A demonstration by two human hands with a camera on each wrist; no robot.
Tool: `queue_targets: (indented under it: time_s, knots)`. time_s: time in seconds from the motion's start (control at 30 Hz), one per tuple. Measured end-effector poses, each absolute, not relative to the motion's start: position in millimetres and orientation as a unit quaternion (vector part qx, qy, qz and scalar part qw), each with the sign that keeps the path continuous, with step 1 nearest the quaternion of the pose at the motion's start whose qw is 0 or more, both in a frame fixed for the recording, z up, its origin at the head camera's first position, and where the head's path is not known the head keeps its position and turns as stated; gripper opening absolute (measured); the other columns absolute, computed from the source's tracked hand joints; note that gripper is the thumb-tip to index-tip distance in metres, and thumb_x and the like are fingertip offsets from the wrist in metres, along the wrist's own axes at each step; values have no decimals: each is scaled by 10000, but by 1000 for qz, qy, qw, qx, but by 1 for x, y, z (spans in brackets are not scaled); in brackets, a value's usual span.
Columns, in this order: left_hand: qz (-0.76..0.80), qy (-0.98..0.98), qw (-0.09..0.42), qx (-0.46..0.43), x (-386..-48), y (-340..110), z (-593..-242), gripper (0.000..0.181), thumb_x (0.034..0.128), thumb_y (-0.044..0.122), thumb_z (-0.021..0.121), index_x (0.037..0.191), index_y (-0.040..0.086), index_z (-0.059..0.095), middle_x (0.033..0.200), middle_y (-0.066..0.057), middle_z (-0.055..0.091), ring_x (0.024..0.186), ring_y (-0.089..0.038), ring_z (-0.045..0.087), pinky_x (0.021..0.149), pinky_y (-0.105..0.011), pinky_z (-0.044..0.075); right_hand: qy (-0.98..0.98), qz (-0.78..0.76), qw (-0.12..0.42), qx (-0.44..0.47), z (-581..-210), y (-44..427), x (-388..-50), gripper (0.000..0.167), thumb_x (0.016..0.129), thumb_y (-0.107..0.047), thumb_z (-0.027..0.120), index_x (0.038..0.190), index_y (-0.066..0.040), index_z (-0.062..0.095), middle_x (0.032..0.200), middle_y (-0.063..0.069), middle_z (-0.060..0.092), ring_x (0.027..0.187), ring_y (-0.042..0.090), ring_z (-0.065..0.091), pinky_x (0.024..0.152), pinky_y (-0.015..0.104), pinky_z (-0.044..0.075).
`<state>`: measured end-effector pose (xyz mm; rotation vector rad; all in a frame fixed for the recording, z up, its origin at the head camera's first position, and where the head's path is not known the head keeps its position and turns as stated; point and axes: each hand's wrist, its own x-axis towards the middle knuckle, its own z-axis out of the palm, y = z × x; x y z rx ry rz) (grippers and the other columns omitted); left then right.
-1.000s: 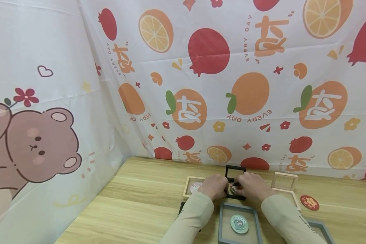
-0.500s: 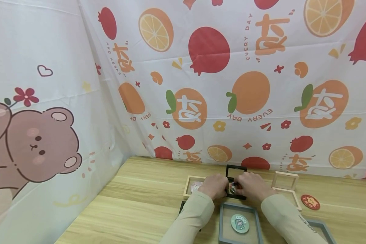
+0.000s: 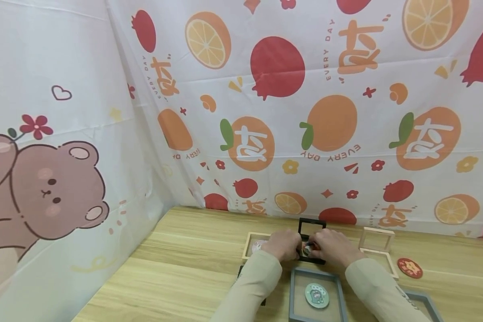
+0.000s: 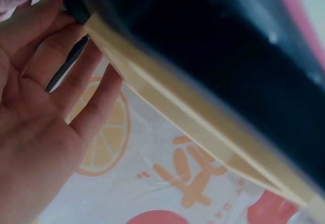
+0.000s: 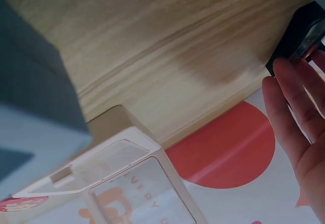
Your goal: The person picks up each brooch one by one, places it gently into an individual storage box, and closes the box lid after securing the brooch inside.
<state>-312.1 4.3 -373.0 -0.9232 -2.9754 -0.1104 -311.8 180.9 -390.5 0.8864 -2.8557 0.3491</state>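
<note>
A small black display frame (image 3: 312,260) sits at the back of the table with its clear lid raised. My left hand (image 3: 282,245) holds its left side; in the left wrist view the thumb and fingers meet the black edge. My right hand (image 3: 333,246) pinches a small round picture badge (image 3: 307,249) inside the frame, and its fingers partly hide the badge. Beside my left hand lies a light wooden frame (image 3: 247,245) with a pinkish round badge (image 3: 257,245). In front, a grey frame (image 3: 292,290) holds a green round badge (image 3: 316,295).
To the right stands a pale frame (image 3: 390,266) with its lid up, near a red round badge (image 3: 409,268). Another grey frame (image 3: 424,299) lies partly under the right sleeve. A black frame (image 3: 263,302) is mostly hidden by the left sleeve. A printed cloth (image 3: 225,147) hangs behind.
The fingers of my right hand shift slightly at the badge inside the black frame. My left hand stays at the frame's left side.
</note>
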Motion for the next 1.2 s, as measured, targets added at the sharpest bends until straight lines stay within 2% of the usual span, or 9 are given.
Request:
queue_targets:
  time_s: [0.1,0.17,0.27,0.43,0.5,0.7,0.83,1.07,1.2]
  knots:
    - [-65,-953,-48,-293,-315,4,-365,117,851,146,820,767,138,739,718,73,634,628,-58,515,577,-231,441,-950,132,57,277,-390,184,-312,149,863,-189,819,812,-135,689,729,-75,545,669,107,473,610,325,444]
    - [-85,-947,-63,-302,-318,2,-361,89,887,168,791,807,136,767,764,75,670,667,-48,554,616,-211,457,-953,142,54,260,-388,187,-312,141,857,-215,824,872,-113,728,767,-58,590,702,117,506,637,343,477]
    - [-113,-944,-52,-306,-323,-2,-357,75,933,182,754,940,133,810,905,55,743,780,-53,645,715,-229,520,-953,167,48,250,-383,196,-314,178,861,-257,820,900,-97,753,790,-50,644,705,116,552,647,348,511]
    - [-151,-948,-15,-279,-328,-10,-356,138,972,215,707,926,139,812,808,70,721,637,-54,586,609,-248,484,-941,241,45,234,-374,216,-320,123,899,-175,778,871,-56,766,788,-20,689,659,114,584,618,312,517]
    - [-179,-945,-10,-272,-330,-11,-355,153,980,226,697,940,130,809,818,61,722,636,-57,581,604,-249,478,-937,269,43,219,-371,223,-320,125,917,-149,753,886,-28,764,802,12,697,650,136,601,609,303,518]
    - [-253,-936,-15,-242,-339,-13,-352,196,1007,211,655,1055,73,785,1033,-32,749,866,-134,674,757,-315,542,-927,316,26,200,-368,231,-318,235,964,-196,704,959,34,750,864,72,711,641,202,640,632,345,539]
    - [-277,-935,-19,-220,-342,-12,-353,225,1011,218,644,1102,57,772,1077,-59,742,891,-160,676,778,-340,548,-931,317,28,177,-369,226,-319,301,991,-228,664,1014,64,735,901,69,704,637,197,634,672,368,536]
    - [-300,-933,-18,-198,-345,-7,-357,306,1037,265,598,1206,50,734,1155,-84,723,1048,-226,676,865,-374,544,-915,391,-32,92,-367,211,-317,466,1067,-352,513,1058,96,641,867,153,625,638,239,601,578,391,567]
    - [-294,-933,-24,-207,-347,-4,-358,350,1055,295,559,1239,42,715,1197,-99,713,1117,-263,662,923,-402,529,-908,411,-25,73,-367,204,-317,481,1085,-350,471,1060,106,620,874,177,616,635,233,592,572,395,571]
